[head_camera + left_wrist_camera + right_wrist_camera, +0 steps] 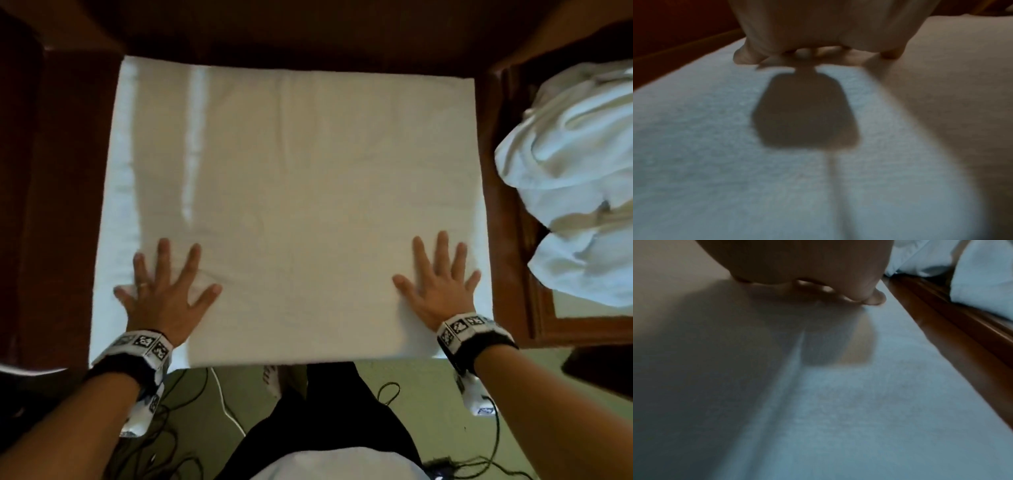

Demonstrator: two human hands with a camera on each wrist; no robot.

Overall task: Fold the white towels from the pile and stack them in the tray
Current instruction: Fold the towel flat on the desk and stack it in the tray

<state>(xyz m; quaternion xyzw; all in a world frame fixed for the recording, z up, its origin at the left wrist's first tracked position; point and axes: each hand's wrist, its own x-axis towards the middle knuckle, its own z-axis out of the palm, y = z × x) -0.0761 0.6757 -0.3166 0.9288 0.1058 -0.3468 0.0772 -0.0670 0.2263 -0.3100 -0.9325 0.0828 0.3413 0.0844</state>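
Note:
A large white towel (291, 192) lies spread flat on the dark wooden table, its near edge at the table's front. My left hand (164, 284) presses flat on the towel's near left part with its fingers spread. My right hand (438, 281) presses flat near the right corner, fingers spread too. The left wrist view shows the palm (818, 32) low over the towel (715, 162). The right wrist view shows the palm (818, 264) over the towel (838, 402). A pile of crumpled white towels (575, 178) sits to the right in a wooden tray (534, 291).
Dark wooden table (61, 205) borders the towel on the left and at the back. The tray's rim (962, 337) runs close to my right hand. Cables (222, 404) lie on the green floor by my legs.

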